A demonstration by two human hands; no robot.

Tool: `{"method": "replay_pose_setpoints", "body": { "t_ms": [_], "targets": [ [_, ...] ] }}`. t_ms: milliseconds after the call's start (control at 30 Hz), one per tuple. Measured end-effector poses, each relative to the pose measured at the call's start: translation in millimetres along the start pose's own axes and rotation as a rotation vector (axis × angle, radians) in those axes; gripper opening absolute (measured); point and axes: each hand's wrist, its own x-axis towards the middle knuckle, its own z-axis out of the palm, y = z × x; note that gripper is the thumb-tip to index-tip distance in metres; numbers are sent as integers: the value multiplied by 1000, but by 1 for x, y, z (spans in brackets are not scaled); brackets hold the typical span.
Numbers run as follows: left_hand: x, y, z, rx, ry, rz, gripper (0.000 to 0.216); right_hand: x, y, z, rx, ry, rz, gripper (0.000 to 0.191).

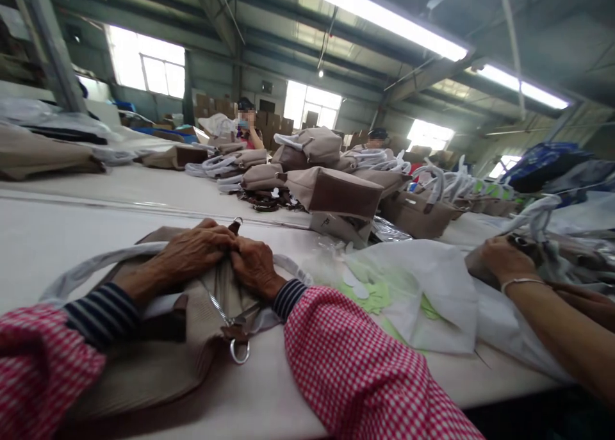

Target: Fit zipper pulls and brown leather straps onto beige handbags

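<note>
Two checked sleeves (369, 369), two striped cuffs (103, 313), one near bag (158, 379) (two metal rings (239, 362) showing)

White table (86, 219) under beige bags (202, 318)

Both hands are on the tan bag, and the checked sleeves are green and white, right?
Not quite: the checked sleeves are pinkish-red and white, as the head view shows. The left hand and right hand are both on the tan bag.
</note>
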Motion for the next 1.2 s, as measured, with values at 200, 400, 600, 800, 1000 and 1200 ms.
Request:
{"method": "replay_pose_setpoints", "body": {
  "t_ms": [200, 400, 600, 800, 1000, 1200],
  "targets": [
    [0, 1, 1, -152, 5, -142, 29, 8, 4, -2, 63, -99, 24, 18],
    [1, 1, 8, -123, 64, -203, 28, 3, 13, -70, 54, -210, -90, 19],
    [0, -4, 17, -158, 148, -189, 36, -33, 67, -160, 24, -179, -20, 12],
    [-1, -1, 15, -156, 144, -180, 31, -57, 89, -139, -125, -399, -12, 12],
    [-1, 0, 11, -158, 114, -154, 31, -63, 86, -132, -190, -325, -84, 9],
    [-1, -1, 11, -187, 129, -136, 30, -64, 79, -134, -241, -409, -181, 16]
  ]
}}
